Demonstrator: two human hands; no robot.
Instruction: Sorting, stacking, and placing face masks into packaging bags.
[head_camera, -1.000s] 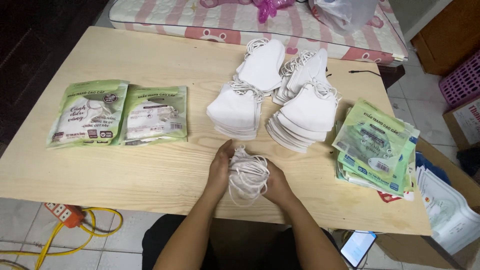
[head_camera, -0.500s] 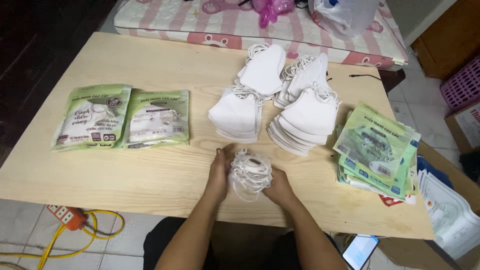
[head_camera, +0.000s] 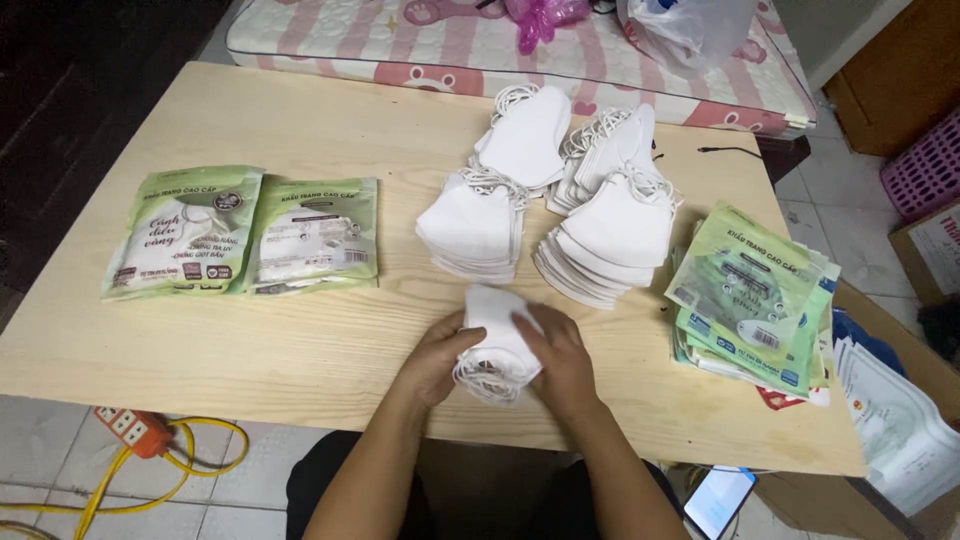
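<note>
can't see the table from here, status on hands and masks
Left hand and right hand both grip small white mask stack. Bigger mask piles just beyond, untouched.

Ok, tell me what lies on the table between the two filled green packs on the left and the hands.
Nothing: in the head view only bare wood of the table separates the filled green packs from the left hand.

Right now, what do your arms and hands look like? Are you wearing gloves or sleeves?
No gloves and no sleeves showing. The left hand and right hand are bare, with no rings, watch or bracelets that I can see. Both forearms are bare as far up as the picture shows. Lower down I seem to be wearing something dark.
</note>
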